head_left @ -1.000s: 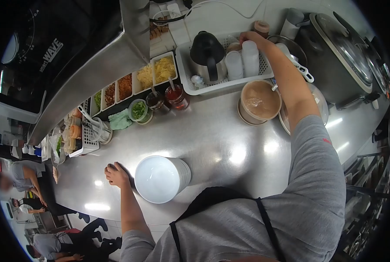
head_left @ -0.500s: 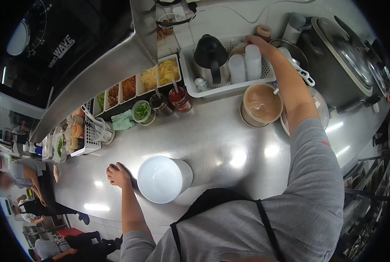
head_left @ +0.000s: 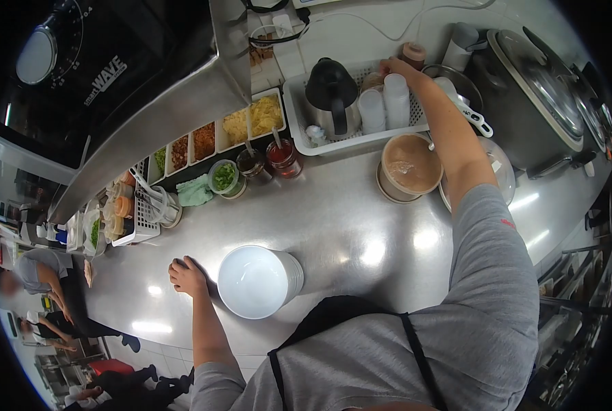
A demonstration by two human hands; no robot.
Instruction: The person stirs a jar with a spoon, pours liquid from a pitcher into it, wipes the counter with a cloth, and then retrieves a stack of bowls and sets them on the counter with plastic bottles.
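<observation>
My left hand [head_left: 187,276] rests on the steel counter with its fingers loosely bent and nothing in them. Just right of it stands a stack of white bowls [head_left: 252,282], tilted in this view; the top one looks bare inside. My right hand [head_left: 396,67] reaches to the far side of a white plastic basket [head_left: 360,142], beside a brownish round item [head_left: 372,81]. Its fingertips are hidden, so its grip does not show. In front of it stand stacked clear plastic cups [head_left: 396,103]. A black-lidded steel jug [head_left: 332,92] shares the basket.
Trays of chopped toppings [head_left: 236,128], sauce jars [head_left: 283,159] and a tub of green onion [head_left: 223,177] line the back. A tub of brown liquid [head_left: 411,164] stands below my right forearm. A large cooker [head_left: 525,103] is far right. Other people [head_left: 45,274] stand at left.
My right hand has shifted slightly left at the basket's far side. The view has moved a little. My left hand and the bowls stay in place.
</observation>
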